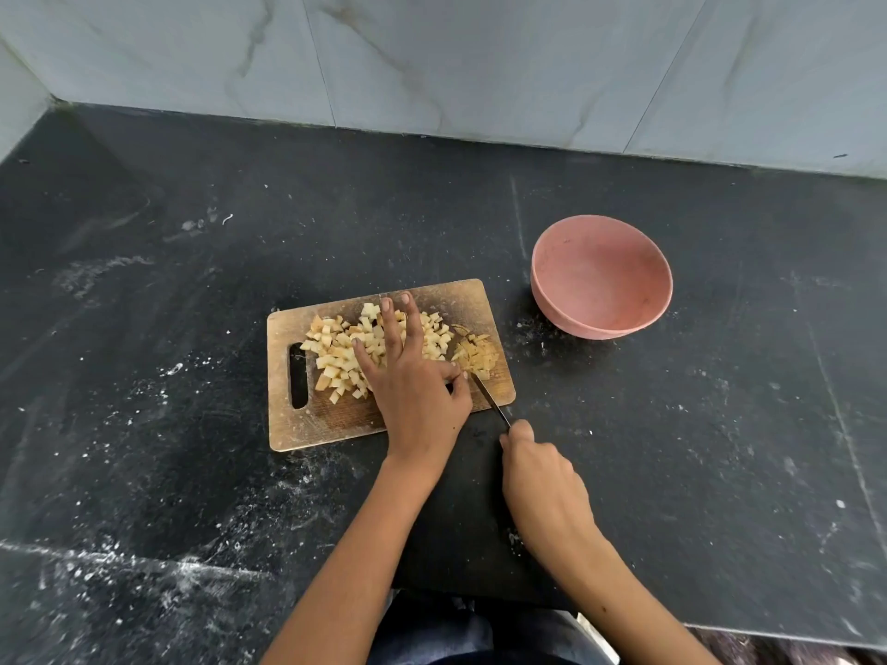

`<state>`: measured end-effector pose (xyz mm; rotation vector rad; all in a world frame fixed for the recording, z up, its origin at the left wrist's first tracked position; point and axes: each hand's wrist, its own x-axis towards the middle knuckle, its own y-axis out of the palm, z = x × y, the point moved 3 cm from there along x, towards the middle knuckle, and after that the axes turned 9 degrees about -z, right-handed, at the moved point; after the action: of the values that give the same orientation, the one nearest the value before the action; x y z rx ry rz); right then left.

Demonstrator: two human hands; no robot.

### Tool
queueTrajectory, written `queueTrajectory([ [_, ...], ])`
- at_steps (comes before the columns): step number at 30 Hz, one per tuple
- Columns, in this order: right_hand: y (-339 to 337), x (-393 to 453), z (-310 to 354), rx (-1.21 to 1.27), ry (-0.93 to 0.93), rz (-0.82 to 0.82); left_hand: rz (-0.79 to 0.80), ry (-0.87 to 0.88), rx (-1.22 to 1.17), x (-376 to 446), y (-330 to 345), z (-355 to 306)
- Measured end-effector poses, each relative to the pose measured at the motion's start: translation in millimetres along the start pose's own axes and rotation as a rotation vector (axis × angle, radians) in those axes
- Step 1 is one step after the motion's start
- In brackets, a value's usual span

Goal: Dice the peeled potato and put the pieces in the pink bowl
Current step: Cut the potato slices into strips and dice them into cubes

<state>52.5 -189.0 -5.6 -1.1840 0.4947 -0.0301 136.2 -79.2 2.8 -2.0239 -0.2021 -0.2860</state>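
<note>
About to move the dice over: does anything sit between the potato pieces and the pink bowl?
Nothing visible does. Only bare counter lies between the cutting board holding the potato pieces and the pink bowl.

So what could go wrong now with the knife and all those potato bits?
The left hand lies flat over the potato pieces, its thumb right beside the knife blade, so a slip might nick it. The pink bowl stands apart from the cutting board, so pieces could drop on the counter when moved.
</note>
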Motion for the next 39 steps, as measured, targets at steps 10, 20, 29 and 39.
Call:
queueTrajectory([
  [10, -7, -14, -8, 0.036, -0.040, 0.020, -0.008, -0.020, 0.030, -2, 1, 1],
  [20, -28, 14, 0, 0.225, 0.028, -0.086, -0.160, -0.006, -0.229, 3, -18, 14],
  [29, -9, 21, 31, 0.158, -0.093, -0.061, -0.040, 0.106, -0.166, 1, -21, 14],
  [39, -27, 46, 28, 0.074, -0.100, -0.086, -0.014, 0.077, -0.181, 3, -24, 18],
])
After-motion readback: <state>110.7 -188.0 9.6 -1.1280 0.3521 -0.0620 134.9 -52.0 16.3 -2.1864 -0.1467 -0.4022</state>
